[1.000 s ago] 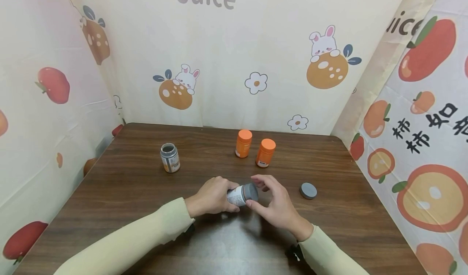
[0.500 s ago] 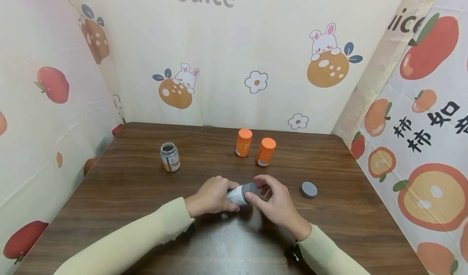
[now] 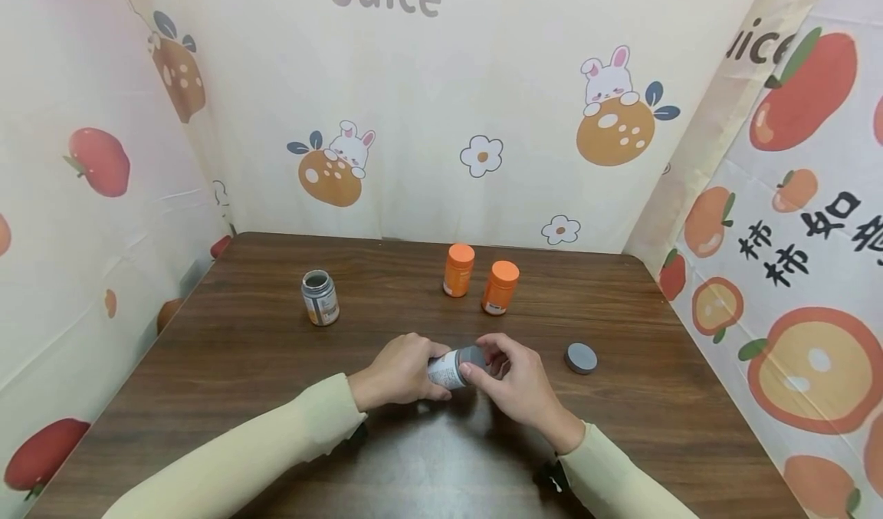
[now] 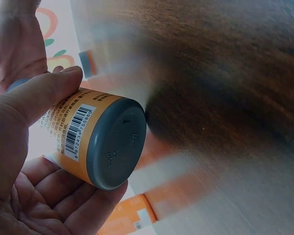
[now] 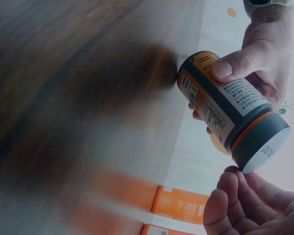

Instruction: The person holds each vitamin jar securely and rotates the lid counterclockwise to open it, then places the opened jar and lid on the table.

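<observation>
The brown tabletop carries everything. The left hand has its fingers clamped round a bottle, held tilted low over the tabletop, probably to keep it steady with its cap facing the right hand. That hand's fingers and thumb are bent about the cap; I cannot tell whether they grip it. Farther back, an uncapped jar stands upright, dark inside, contents indistinct. Two lidded orange jars hide theirs. A loose lid lies apart, perhaps the uncapped jar's.

An open grey jar stood at left, two orange bottles stood close together, a grey lid lay at right, printed cloth hung behind
</observation>
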The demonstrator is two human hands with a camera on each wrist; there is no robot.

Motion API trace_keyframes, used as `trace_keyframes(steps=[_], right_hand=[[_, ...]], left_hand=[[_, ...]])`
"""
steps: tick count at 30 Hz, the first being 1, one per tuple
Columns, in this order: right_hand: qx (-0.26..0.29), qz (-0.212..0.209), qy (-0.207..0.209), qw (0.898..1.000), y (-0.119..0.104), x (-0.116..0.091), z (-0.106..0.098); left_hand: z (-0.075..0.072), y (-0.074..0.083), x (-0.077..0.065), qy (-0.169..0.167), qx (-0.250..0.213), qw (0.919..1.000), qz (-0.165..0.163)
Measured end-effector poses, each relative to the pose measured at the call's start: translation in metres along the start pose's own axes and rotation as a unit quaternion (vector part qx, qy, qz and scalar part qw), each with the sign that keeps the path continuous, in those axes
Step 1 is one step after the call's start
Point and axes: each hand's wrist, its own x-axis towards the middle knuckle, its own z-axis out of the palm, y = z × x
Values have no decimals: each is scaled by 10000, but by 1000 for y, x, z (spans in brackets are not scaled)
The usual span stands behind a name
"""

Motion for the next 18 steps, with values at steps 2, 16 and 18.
trace_keyframes(steps=[2, 16, 18], right_hand=[[13, -36, 12, 10000, 0, 1, 0], [105, -556, -114, 9983, 0, -1, -2], [114, -647, -144, 9977, 0, -1, -3]], left_hand=[[0, 0, 0, 8, -6, 10000, 12], [0, 1, -1, -64, -66, 9999, -106], [0, 1, -1, -55, -46, 9999, -102]])
